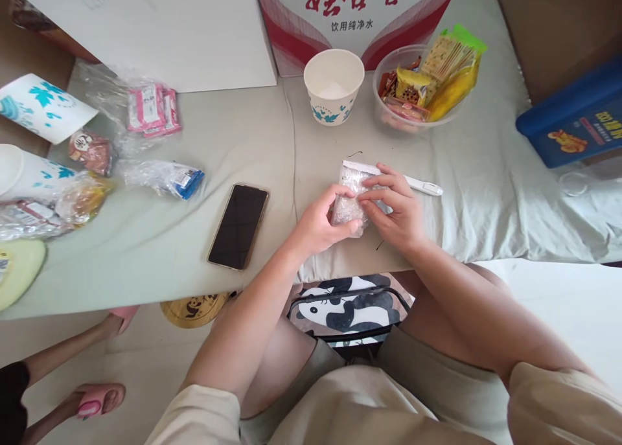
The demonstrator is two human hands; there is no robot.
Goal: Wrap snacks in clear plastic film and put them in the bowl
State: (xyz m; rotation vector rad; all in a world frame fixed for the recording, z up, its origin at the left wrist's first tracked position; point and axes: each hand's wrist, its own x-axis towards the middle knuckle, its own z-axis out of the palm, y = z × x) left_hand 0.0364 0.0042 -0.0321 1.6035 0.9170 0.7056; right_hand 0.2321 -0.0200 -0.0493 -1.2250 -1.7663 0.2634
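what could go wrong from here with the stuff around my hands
The left forearm might nudge the phone toward the nearby front edge.
The bubble-wrapped packet could slip if the left hand loosens, since its wrap looks slick.
A sudden tug might send a hand into the open paper cup beyond, possibly tipping it.

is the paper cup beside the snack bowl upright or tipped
Upright: the paper cup stands on the cloth, its open mouth facing up toward the camera.
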